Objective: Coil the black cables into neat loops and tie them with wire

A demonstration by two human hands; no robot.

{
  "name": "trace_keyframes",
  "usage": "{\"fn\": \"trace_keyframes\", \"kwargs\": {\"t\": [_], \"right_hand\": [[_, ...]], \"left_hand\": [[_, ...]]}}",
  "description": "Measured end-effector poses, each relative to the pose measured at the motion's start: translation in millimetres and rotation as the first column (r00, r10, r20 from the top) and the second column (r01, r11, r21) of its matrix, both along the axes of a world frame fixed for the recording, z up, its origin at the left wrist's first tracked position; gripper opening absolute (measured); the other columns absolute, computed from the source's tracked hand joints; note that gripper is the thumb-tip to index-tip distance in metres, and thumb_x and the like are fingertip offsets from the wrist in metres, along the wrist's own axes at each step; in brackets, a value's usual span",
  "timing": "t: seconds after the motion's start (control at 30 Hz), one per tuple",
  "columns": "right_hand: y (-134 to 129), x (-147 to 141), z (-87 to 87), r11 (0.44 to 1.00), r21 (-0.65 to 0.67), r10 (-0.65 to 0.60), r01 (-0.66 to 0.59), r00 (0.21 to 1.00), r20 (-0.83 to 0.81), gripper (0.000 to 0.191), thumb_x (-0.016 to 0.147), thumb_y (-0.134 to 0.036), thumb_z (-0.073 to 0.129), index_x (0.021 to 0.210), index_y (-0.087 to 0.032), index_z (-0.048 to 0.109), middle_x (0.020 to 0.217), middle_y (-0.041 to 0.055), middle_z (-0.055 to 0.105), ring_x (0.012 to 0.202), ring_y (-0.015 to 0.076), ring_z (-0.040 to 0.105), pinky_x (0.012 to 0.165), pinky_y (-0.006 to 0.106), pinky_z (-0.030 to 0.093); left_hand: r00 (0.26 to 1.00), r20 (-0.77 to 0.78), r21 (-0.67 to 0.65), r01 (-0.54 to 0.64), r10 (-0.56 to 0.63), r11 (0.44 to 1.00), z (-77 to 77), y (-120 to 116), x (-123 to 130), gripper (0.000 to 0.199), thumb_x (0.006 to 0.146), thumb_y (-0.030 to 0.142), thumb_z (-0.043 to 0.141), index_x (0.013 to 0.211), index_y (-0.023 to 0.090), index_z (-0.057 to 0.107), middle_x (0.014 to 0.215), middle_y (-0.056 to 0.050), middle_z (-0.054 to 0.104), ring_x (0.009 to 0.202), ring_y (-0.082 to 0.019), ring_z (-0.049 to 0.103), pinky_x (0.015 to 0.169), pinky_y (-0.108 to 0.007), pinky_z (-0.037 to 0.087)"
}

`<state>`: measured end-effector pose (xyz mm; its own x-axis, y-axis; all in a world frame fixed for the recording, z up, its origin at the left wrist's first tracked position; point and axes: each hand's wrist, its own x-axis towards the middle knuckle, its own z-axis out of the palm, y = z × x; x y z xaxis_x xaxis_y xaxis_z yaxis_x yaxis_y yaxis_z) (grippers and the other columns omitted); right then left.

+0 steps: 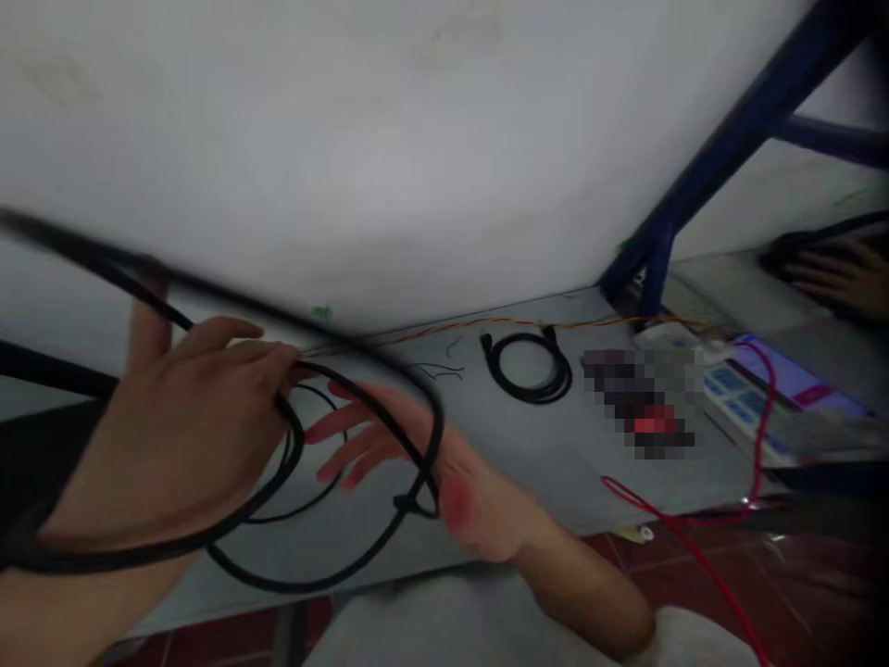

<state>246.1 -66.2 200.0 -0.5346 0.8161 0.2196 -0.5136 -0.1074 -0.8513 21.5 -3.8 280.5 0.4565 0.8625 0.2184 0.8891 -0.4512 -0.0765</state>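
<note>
My left hand [187, 417] is closed on a long black cable [292, 587], with one finger sticking up beside a strand. The cable hangs in large, loose loops about both hands, and its upper strand is smeared by motion. My right hand [395, 445] has its fingers stretched and spread, palm partly showing. A loop of the cable passes over its back and near the wrist; I see nothing gripped in its fingers. A dark connector or crossing piece [409, 503] shows on the loop beside the right wrist. Thinner black loops lie behind the left hand.
A second black cable [533, 398] lies coiled on the grey table [528, 472]. A twisted red-yellow wire [486, 321] runs along the wall. To the right are a pixelated patch, a white-and-blue device [743, 408], a red wire [768, 398], a blue frame [708, 176] and another person's hand [847, 278].
</note>
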Motion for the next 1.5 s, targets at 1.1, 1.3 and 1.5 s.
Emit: {"fn": "trace_keyframes", "kwargs": {"t": [1.1, 1.3, 1.5], "right_hand": [[35.6, 108.5, -110.2, 0.679, -0.628, -0.431, 0.38, 0.899, 0.079, 0.018, 0.093, -0.038, 0.074, 0.102, -0.022, 0.074, 0.056, -0.0133, 0.024, 0.046, 0.0061, -0.004, 0.033, 0.016, 0.004], [34.9, 104.3, -124.0, 0.679, -0.646, -0.36, 0.349, 0.925, 0.122, 0.026, 0.091, -0.042, 0.076, 0.107, -0.022, 0.074, 0.055, -0.0139, 0.023, 0.046, 0.0053, -0.005, 0.033, 0.018, 0.0], [46.5, 82.4, -141.8, 0.688, -0.622, -0.313, 0.373, 0.927, 0.209, 0.035, 0.086, -0.049, 0.08, 0.104, -0.02, 0.073, 0.055, -0.0133, 0.026, 0.044, 0.0048, 0.003, 0.033, 0.017, 0.008]], "left_hand": [[0.651, 0.758, -0.419, 0.446, 0.035, 0.791, -132.9, -85.3, -44.4, 0.041, 0.101, 0.033, 0.059, 0.14, 0.043, 0.066, 0.123, -0.004, 0.079, 0.11, -0.029, 0.077, 0.086, -0.044, 0.069], [0.85, 0.522, 0.112, -0.149, 0.069, 0.982, -223.3, -68.2, -32.5, 0.047, 0.093, 0.028, 0.074, 0.139, 0.029, 0.063, 0.165, -0.012, 0.044, 0.154, -0.039, 0.04, 0.118, -0.066, 0.045], [0.959, 0.282, 0.07, 0.01, -0.029, 0.998, -268.2, -53.0, -63.4, 0.043, 0.096, 0.024, 0.067, 0.139, 0.031, 0.064, 0.15, -0.011, 0.062, 0.143, -0.037, 0.054, 0.119, -0.064, 0.043]]}}
